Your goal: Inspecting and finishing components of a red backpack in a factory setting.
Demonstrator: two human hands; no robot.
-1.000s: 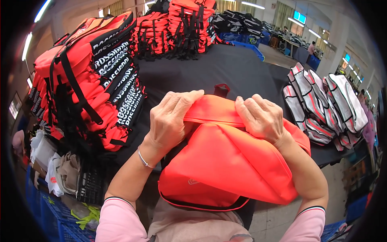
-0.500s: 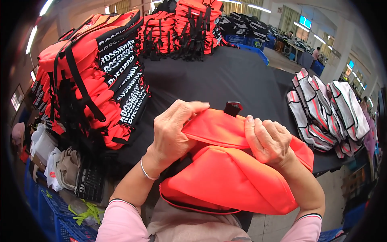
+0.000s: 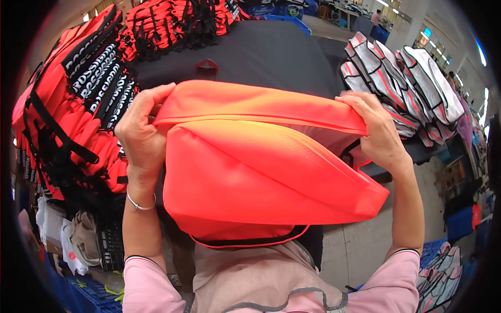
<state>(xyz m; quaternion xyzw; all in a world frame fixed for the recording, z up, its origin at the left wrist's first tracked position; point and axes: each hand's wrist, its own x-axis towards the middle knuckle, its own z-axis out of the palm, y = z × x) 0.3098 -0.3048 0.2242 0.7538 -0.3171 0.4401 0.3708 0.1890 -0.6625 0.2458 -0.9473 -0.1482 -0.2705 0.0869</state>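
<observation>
Evidently grips the red bag (image 3: 261,180) by both ends of its band (image 3: 261,101) with left hand (image 3: 141,133) and right hand (image 3: 380,130), probably for tautness.

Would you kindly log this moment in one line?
left hand: holds red bag, upper left | right hand: holds its upper right | background: white bags on table

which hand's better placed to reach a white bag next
Probably the right hand: it holds the red bag on the side nearer the white bags; the left hand grips the opposite end.
</observation>
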